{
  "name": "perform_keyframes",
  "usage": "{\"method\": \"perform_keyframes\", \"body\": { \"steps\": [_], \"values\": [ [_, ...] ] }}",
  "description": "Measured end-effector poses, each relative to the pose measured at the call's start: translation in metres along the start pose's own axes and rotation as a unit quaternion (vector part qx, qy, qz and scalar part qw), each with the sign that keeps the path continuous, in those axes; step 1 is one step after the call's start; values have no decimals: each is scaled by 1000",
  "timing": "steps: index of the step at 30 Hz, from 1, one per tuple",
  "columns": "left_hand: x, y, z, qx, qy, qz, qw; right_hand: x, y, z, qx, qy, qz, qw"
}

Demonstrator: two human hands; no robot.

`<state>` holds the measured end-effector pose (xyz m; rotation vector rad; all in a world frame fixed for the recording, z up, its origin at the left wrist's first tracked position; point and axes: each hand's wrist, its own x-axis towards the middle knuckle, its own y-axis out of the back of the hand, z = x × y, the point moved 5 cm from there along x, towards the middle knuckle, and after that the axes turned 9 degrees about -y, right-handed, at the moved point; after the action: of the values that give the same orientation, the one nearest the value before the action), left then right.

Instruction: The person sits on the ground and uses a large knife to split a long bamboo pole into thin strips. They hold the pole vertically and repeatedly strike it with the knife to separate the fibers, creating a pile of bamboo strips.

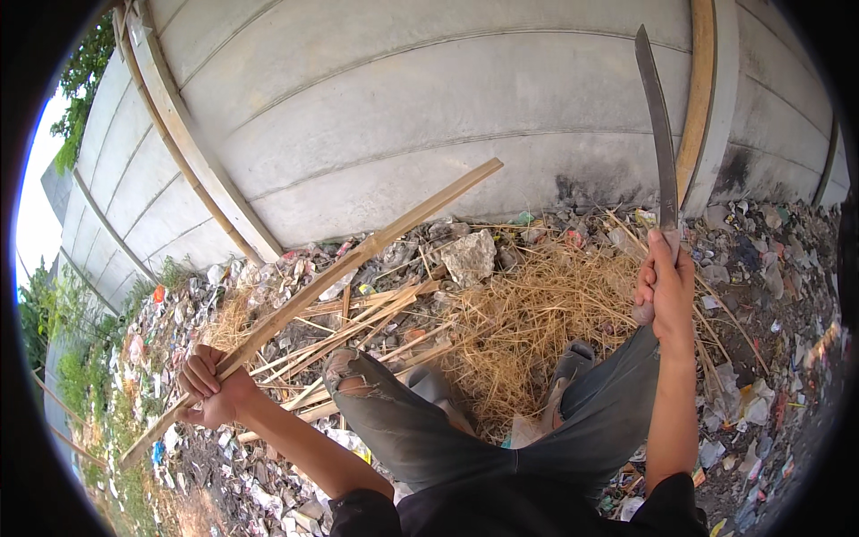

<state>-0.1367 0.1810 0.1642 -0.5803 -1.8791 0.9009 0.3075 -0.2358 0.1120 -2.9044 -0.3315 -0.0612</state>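
Observation:
My left hand (215, 387) is closed round a long split bamboo strip (358, 255) near its lower end. The strip slants up and to the right, its far tip raised in front of the wall. In my right hand (667, 285) is a machete (662, 134), gripped by its handle, the long dark blade pointing upward. Blade and bamboo are well apart. Between and beyond my knees lies a heap of dry straw-like shavings (537, 322). Several more split bamboo strips (358, 322) lie loose on the ground to its left.
A grey concrete panel wall (403, 116) stands ahead, with bamboo poles (701, 89) leaning against it at right and left. A rough stone block (469, 258) sits by the heap. Scattered litter (743, 403) covers the ground; green plants (80, 385) grow at the left.

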Motion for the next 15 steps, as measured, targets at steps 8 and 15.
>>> {"method": "perform_keyframes", "body": {
  "steps": [8,15],
  "values": [
    [-39,-5,-35,-159,129,-28,978,-12,-79,36,171,6,13,985],
    [-35,-19,-39,-47,120,-2,992,1,-107,72,314,-41,6,948]
  ]
}}
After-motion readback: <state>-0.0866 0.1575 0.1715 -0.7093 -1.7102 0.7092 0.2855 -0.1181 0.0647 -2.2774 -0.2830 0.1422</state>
